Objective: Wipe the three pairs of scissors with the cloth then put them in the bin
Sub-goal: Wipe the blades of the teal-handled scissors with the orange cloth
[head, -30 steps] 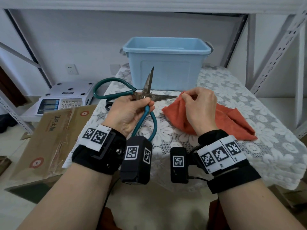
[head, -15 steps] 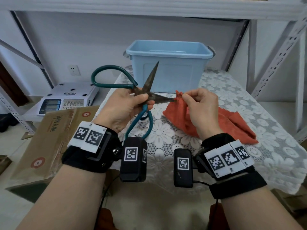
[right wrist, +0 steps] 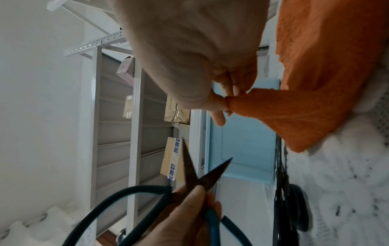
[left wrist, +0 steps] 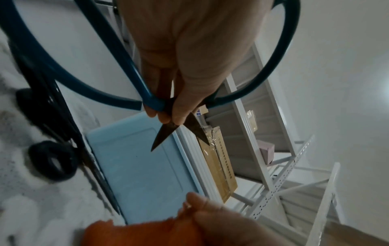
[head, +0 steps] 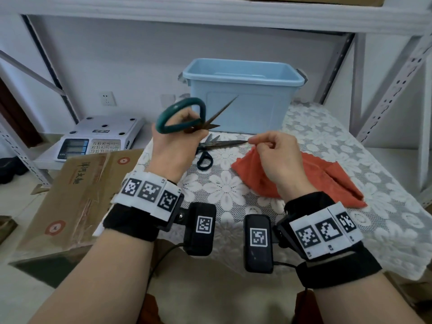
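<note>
My left hand (head: 184,134) grips the green-handled scissors (head: 181,115) at the pivot, raised above the table, with the rusty blades (left wrist: 163,134) parted and pointing at the light blue bin (head: 243,94). My right hand (head: 271,146) pinches a corner of the orange cloth (head: 332,176), lifting it off the table; the rest of the cloth lies on the lace tablecloth. Black-handled scissors (head: 205,157) lie on the table between the hands and the bin, and I cannot tell whether they are one pair or two. In the right wrist view the cloth corner (right wrist: 252,106) is twisted between fingertips.
The table (head: 233,195) carries a white lace cover. A weighing scale (head: 98,136) sits on a lower shelf to the left, above a cardboard box (head: 77,190). White metal shelf uprights (head: 397,73) stand to the right of the bin.
My left hand has lifted and turned the green scissors away from the cloth towards the bin. The blades have left the cloth that my right hand holds. The black scissors on the table now show.
</note>
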